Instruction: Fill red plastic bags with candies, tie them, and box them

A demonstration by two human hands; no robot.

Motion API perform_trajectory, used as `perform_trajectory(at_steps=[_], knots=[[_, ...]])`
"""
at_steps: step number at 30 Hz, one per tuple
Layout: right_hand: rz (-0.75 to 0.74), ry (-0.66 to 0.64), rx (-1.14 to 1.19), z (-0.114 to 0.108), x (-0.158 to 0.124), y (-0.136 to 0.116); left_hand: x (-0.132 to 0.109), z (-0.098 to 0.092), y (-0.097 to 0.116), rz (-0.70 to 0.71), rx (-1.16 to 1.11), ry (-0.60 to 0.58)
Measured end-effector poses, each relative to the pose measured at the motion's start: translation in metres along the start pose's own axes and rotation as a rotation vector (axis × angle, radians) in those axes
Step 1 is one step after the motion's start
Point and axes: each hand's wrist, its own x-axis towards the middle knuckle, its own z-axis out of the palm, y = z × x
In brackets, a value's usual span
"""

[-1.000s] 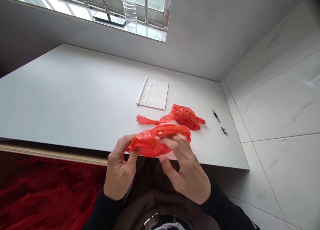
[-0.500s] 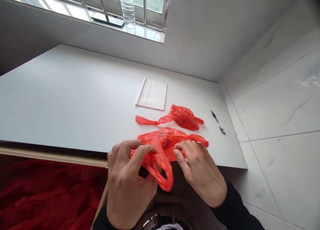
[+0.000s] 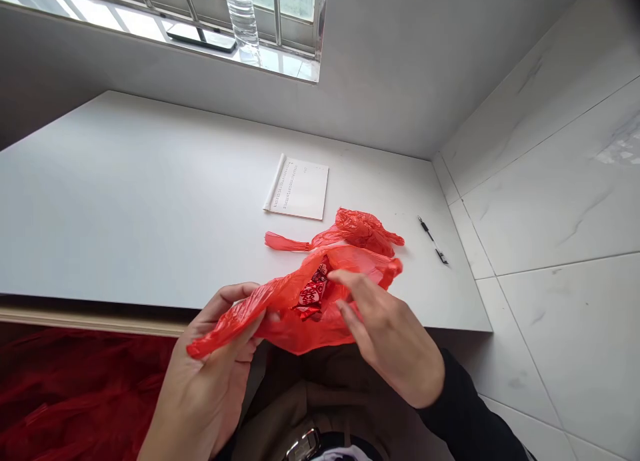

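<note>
At six o'clock, by the white table, our left hand pinches a red plastic bag, spread around shiny red packaging; our right hand, thumb and forefinger apart, reaches in. Toward one o'clock lies a crumpled red bag.

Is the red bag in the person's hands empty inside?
No, something in red printed wrapping shows inside the opened red bag, which the left hand holds at one side.

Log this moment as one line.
left hand: holding opened red bag | right hand: at bag opening | inside: printed red packaging | behind: crumpled red bag
</note>
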Motion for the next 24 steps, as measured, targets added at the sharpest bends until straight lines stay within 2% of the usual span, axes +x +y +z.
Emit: perform_trajectory(at_steps=[2, 5, 7, 11, 14, 20, 24], knots=[[-0.119, -0.101, 0.048, 0.008, 0.011, 0.001, 0.004, 0.002, -0.002, -0.056, -0.021, -0.053], [-0.016, -0.302, -0.113, 0.027, 0.033, 0.010, 0.003, 0.006, -0.004, -0.066, 0.032, -0.017], [0.049, -0.358, -0.197, 0.041, 0.046, 0.018, 0.001, 0.009, -0.006, -0.032, 0.061, 0.010], [0.033, -0.342, -0.174, 0.054, 0.054, 0.030, -0.002, 0.011, -0.008, -0.029, -0.002, 0.097], [0.063, -0.292, -0.154, 0.048, 0.047, 0.033, -0.002, 0.009, -0.007, -0.057, -0.063, 0.175], [0.157, -0.190, -0.128, 0.030, 0.037, 0.034, -0.002, 0.011, -0.008, -0.044, -0.082, 0.203], [0.223, -0.167, -0.220, 0.033, 0.037, 0.026, 0.000, 0.011, -0.011, -0.048, -0.098, 0.236]])
